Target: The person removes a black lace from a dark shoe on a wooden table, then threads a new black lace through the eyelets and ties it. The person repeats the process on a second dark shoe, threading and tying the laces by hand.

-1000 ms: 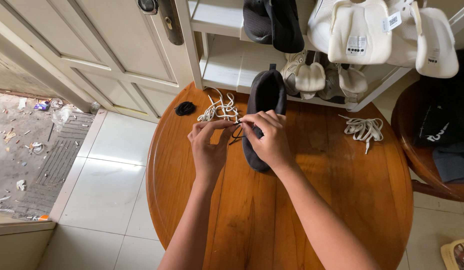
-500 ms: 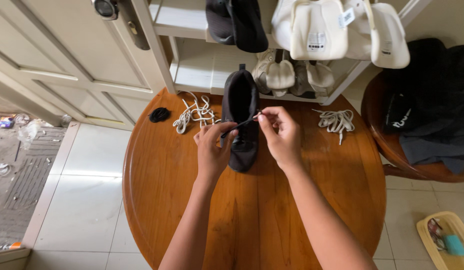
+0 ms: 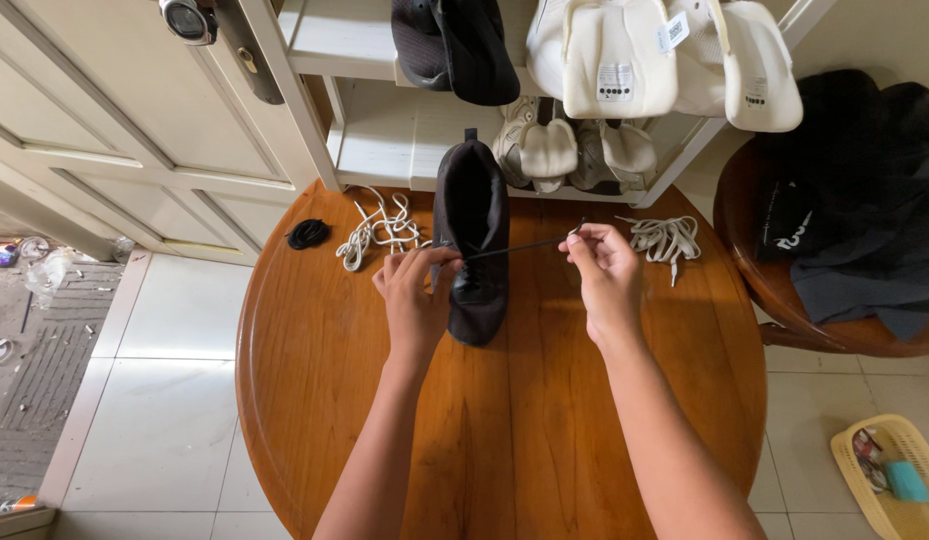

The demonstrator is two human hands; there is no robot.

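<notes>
Black shoe (image 3: 472,230) steadied by left hand (image 3: 413,300); right hand (image 3: 605,272) pinches its black lace (image 3: 520,246) taut.

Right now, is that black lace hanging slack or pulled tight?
Pulled tight. The black lace runs in a straight line from the black shoe, which the left hand touches, to the pinching right hand.

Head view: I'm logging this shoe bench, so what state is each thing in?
Black shoe: upright on the round wooden table, partly laced.
Black lace: pulled taut to the right.
Left hand: pinching at the shoe's eyelets.
Right hand: pinching the lace's end.
White laces: loose, tangled.
Second white laces: bundled.
Black coiled lace: coiled, apart.
Door: open.
</notes>
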